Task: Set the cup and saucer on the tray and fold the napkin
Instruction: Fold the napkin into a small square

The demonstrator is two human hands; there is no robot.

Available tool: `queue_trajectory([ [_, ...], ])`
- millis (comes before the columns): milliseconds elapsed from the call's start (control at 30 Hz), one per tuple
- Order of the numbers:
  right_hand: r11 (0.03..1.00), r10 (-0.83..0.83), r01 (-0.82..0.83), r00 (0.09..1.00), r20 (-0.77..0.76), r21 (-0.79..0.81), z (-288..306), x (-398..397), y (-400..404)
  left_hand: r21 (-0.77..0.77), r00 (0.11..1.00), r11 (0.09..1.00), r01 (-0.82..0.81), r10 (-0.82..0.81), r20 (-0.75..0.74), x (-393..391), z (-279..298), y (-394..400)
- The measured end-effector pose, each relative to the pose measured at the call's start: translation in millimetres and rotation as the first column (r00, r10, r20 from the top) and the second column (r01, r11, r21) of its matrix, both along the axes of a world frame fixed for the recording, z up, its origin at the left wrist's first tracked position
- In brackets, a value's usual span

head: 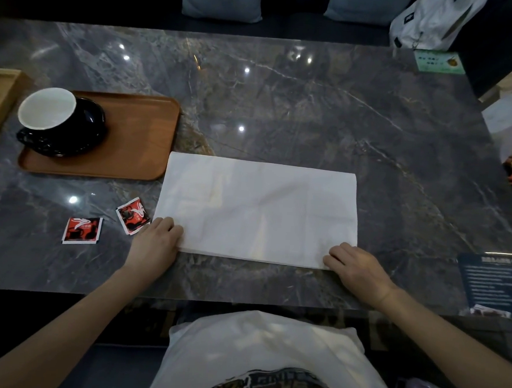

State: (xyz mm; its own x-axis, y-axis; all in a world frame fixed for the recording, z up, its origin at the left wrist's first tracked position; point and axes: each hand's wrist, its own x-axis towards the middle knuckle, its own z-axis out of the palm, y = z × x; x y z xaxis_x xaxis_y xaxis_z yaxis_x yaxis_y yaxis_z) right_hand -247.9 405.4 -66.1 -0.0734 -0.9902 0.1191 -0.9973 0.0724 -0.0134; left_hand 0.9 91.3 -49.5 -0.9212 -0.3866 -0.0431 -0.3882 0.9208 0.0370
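Head view: left hand (156,238) and right hand (355,266) each pinch a near corner of the napkin (257,209), fingers curled together on the paper at 7 and 5 o'clock; lifting both corners level and carrying them to the far edge should give a square fold. Open marble table (314,107) lies beyond at 12 o'clock, while sachets (132,214), then tray (132,132) bearing saucer (69,146) and cup (48,109), crowd 9 to 10 o'clock.
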Motion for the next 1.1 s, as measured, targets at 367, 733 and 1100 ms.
queue_trajectory([
  [367, 0.999, -0.034, 0.034, 0.999, 0.032, 0.005, 6.5, -1.6, 13.0, -0.119, 0.970, 0.965, 0.235, -0.225, 0.091, 20.7, 12.9, -21.3],
  [733, 0.965, -0.223, 0.182, 0.949, 0.223, 0.188, 24.4, -6.7, -7.3, 0.016, 0.964, 0.973, 0.232, -0.232, 0.130, 13.2, 14.7, -26.7],
  [1100, 0.825, -0.543, 0.549, 0.707, 0.453, 0.131, 19.1, 38.1, -165.0, 0.192, 0.999, 0.981, 0.030, -0.032, 0.008, -96.2, 13.0, 16.6],
])
